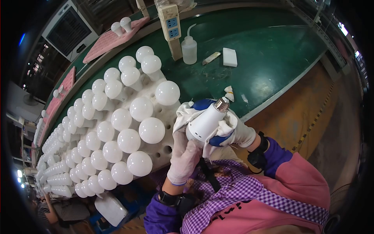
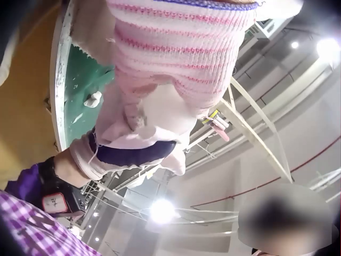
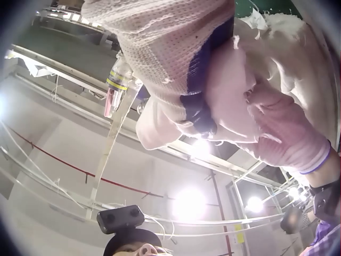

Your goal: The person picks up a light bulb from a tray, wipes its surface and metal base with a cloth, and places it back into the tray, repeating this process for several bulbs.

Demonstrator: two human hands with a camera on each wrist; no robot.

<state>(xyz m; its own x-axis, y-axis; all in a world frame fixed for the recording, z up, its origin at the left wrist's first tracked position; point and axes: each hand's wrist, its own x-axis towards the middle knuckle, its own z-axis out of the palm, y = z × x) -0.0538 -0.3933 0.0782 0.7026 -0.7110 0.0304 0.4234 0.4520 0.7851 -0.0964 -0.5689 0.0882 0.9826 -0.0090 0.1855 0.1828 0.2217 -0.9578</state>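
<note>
Both hands wear white knit gloves and hold one light bulb between them, its metal screw base tilted up and to the right. White cloth with blue patches lies against the bulb on both sides. My left hand grips the bulb's rounded end from below. From the other side my right hand presses the cloth to the bulb. In the left wrist view the striped left glove covers most of the work. The right glove hides the bulb in the right wrist view.
Left of my hands, rows of white bulbs stand in a pale holed board. On the green table are a squeeze bottle, a white block and a small cloth scrap. A socket post rises behind.
</note>
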